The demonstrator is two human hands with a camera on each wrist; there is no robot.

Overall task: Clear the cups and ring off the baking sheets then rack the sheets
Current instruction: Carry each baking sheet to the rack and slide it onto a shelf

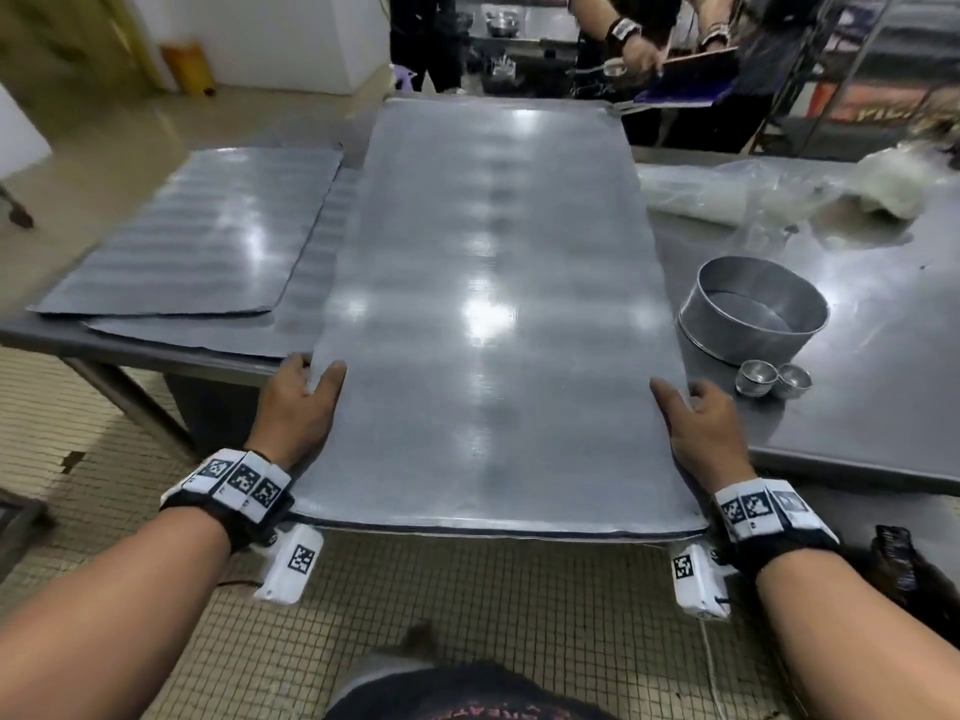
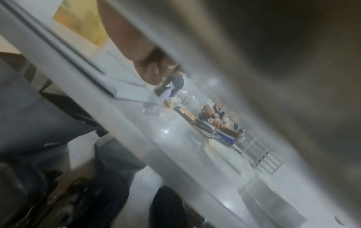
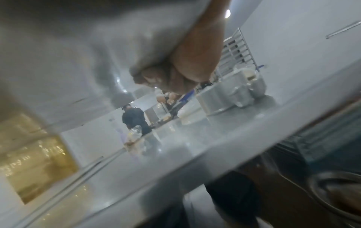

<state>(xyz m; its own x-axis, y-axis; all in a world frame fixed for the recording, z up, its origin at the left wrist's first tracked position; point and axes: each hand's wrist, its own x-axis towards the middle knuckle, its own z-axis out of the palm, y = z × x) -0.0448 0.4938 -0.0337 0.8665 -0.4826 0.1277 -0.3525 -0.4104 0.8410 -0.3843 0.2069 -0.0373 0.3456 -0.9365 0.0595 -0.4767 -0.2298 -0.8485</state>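
I hold a large grey baking sheet (image 1: pixel 493 314) lifted off the steel table (image 1: pixel 857 407), its near end over the floor. My left hand (image 1: pixel 301 402) grips its left edge, thumb on top and fingers underneath. My right hand (image 1: pixel 701 423) grips the right edge the same way. In both wrist views the sheet's underside (image 2: pixel 263 77) fills much of the picture, with curled fingers (image 3: pixel 166 80) below it. A metal ring (image 1: pixel 753 317) stands on the table right of the sheet, with two small metal cups (image 1: pixel 774 379) in front of it. More sheets (image 1: pixel 197 231) lie stacked at the left.
Clear plastic wrap and a bag (image 1: pixel 831 194) lie at the table's back right. Two people (image 1: pixel 649 39) work at a counter beyond the table. A metal rack (image 3: pixel 240 52) stands behind on the right. A dark object (image 1: pixel 904 569) sits at my right forearm.
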